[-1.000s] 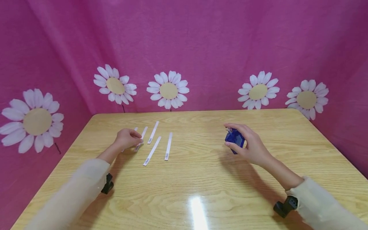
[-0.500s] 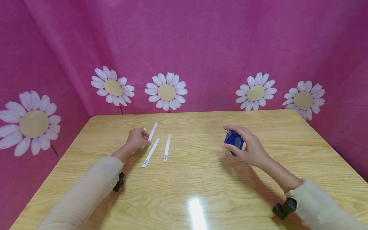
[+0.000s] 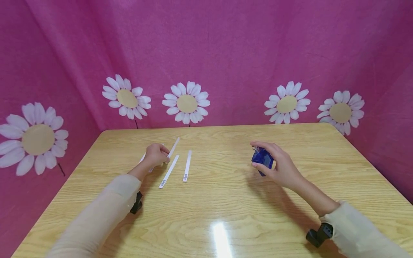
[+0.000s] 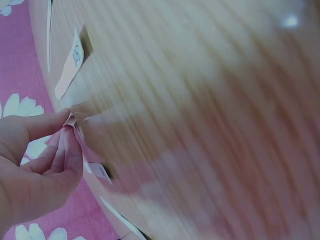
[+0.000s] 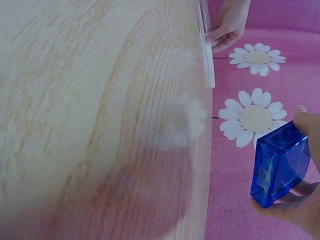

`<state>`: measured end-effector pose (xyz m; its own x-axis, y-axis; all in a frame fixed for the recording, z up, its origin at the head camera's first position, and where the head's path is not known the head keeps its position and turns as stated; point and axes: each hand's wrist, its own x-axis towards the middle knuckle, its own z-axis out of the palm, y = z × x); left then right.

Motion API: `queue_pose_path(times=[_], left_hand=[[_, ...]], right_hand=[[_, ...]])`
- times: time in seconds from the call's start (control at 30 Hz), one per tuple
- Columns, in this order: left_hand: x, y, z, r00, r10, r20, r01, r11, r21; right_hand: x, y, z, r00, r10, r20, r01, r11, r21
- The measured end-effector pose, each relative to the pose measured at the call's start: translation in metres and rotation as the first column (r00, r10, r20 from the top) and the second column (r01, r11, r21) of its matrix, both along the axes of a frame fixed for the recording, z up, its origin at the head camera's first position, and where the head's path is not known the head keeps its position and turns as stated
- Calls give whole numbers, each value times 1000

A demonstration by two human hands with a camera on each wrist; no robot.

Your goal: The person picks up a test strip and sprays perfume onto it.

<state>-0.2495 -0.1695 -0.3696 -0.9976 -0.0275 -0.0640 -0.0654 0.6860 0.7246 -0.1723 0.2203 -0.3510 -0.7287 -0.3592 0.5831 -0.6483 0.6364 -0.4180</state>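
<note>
My left hand (image 3: pixel 155 156) is over the left part of the table. Its thumb and fingers pinch the near end of a white paper test strip (image 3: pixel 174 146); in the left wrist view the pinched end (image 4: pixel 71 120) looks slightly bent. Two more strips lie to the right, a slanted one (image 3: pixel 169 172) and a straighter one (image 3: pixel 187 166), each with small print at the near end. Others are partly hidden behind the left hand. On the right, my right hand (image 3: pixel 285 166) holds a blue glass perfume bottle (image 5: pixel 281 165) above the table, thumb and fingers at opposite sides.
The wooden table (image 3: pixel 213 200) reaches back to a pink curtain (image 3: pixel 226 53) printed with white daisies. Black wrist cameras, one below the left sleeve (image 3: pixel 137 203) and one below the right (image 3: pixel 319 234), hang near the tabletop.
The left hand has moved right from the leftmost strips to a farther strip and now pinches it; that strip's far end has swung slightly right. The right hand and bottle stay nearly still.
</note>
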Motion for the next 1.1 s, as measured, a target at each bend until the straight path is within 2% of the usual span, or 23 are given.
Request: queue_pose_path(times=[0.2, 0.3, 0.43, 0.53, 0.67, 0.9, 1.0, 1.1], left_hand=[[-7, 4, -2, 1000, -21, -10, 20, 999, -39], [-11, 3, -3, 999, -47, -2, 47, 998, -32], [-17, -6, -3, 993, -117, 23, 117, 993, -22], [-20, -12, -2, 979, -202, 31, 203, 979, -21], [-23, -16, 1, 963, -268, 34, 269, 963, -13], [-26, -19, 9, 943, -332, 32, 332, 943, -4], [-27, -21, 8, 941, -338, 17, 337, 941, 31], [-24, -20, 8, 945, -324, 36, 320, 944, 84]], right_hand=[[1, 2, -2, 1000, -11, -3, 11, 1000, 5], [1, 2, -3, 1000, -5, 3, 5, 1000, -1], [1, 3, -3, 1000, 4, 16, -4, 1000, -9], [3, 5, -3, 1000, -2, 22, 3, 1000, -11], [3, 7, -4, 1000, -11, 26, 11, 1000, -8], [3, 7, -6, 999, -18, 30, 18, 1000, -18], [2, 7, -7, 1000, -11, 26, 11, 1000, -15], [2, 6, -8, 1000, -4, 24, 4, 1000, -6]])
